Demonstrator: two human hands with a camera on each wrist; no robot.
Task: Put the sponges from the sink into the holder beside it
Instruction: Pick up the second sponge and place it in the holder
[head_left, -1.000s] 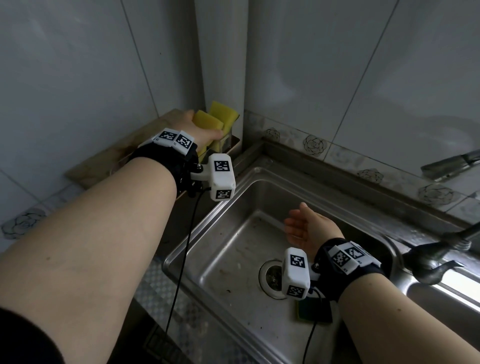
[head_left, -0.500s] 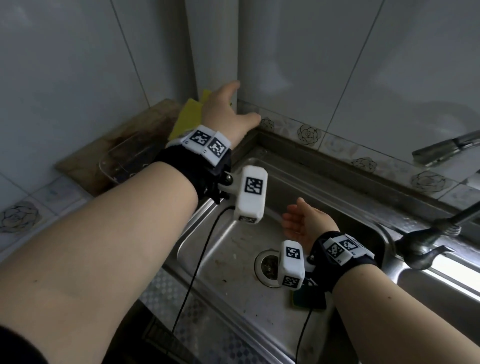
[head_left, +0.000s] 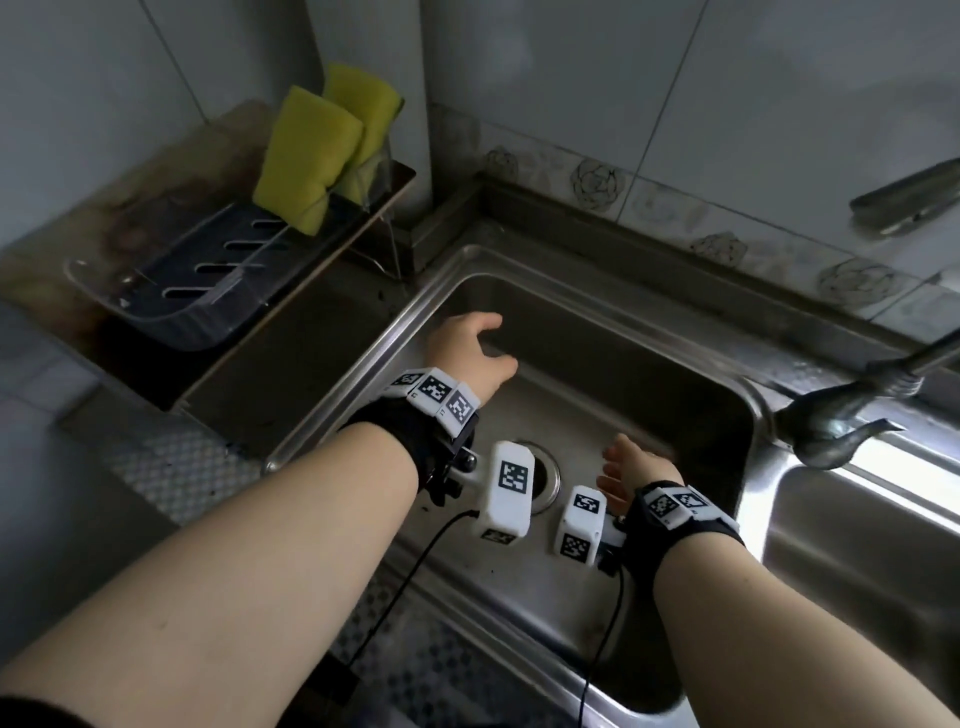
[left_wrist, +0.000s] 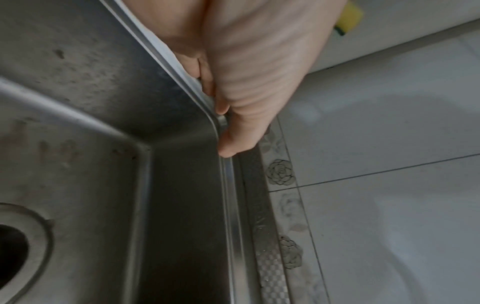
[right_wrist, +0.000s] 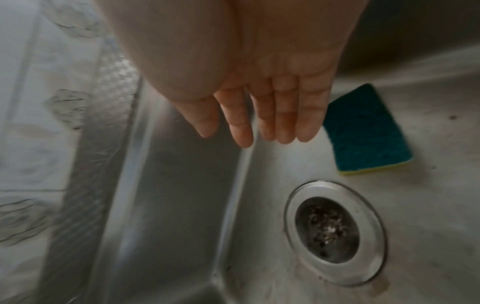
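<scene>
Sponges: two yellow sponges (head_left: 322, 145) stand in the holder (head_left: 171, 291); one green sponge (right_wrist: 366, 131) lies in the sink (head_left: 597, 322).
Left hand (head_left: 475, 358) and right hand (right_wrist: 259, 86) hover relaxed, grasping nothing.

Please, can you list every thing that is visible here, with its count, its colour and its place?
yellow sponges: two, yellow, upright in the holder
holder: one, clear with dark slotted base, left of the sink
green-topped sponge: one, dark green over yellow, flat on sink floor near the drain
sink: one, steel
drain: one, steel ring, sink floor
tap: one, metal, right of sink
left hand: open, over the sink
right hand: open, fingers straight
</scene>
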